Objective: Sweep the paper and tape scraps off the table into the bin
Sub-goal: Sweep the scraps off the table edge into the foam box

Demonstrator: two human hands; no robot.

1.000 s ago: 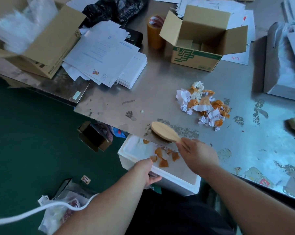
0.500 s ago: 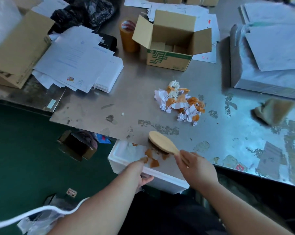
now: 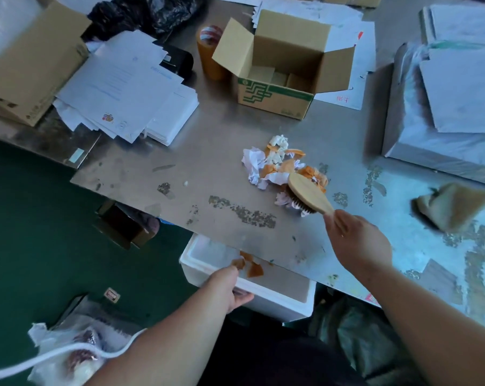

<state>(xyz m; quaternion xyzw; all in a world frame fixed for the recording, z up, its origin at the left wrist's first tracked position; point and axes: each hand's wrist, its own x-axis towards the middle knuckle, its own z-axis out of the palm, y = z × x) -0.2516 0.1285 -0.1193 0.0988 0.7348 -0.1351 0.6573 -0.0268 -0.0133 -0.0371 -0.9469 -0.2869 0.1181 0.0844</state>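
Currently: table, bin, scrap pile, brush, two hands.
Table edge overhangs the bin. Scrap pile lies beyond the bin, to its far right. Brush rests on the pile's far-from-bin side, its handle slanting back to the right hand, the nearer one, which grips it. Left hand grips the bin's near rim.

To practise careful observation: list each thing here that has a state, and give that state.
Scrap pile: heaped on the table, not yet swept.
Brush: bristles down on the pile's near edge.
Foam bin: open, under the table edge, a few orange scraps inside.
Cardboard box: flaps open.
Left hand: grips the bin's rim.
Right hand: holds the brush handle.
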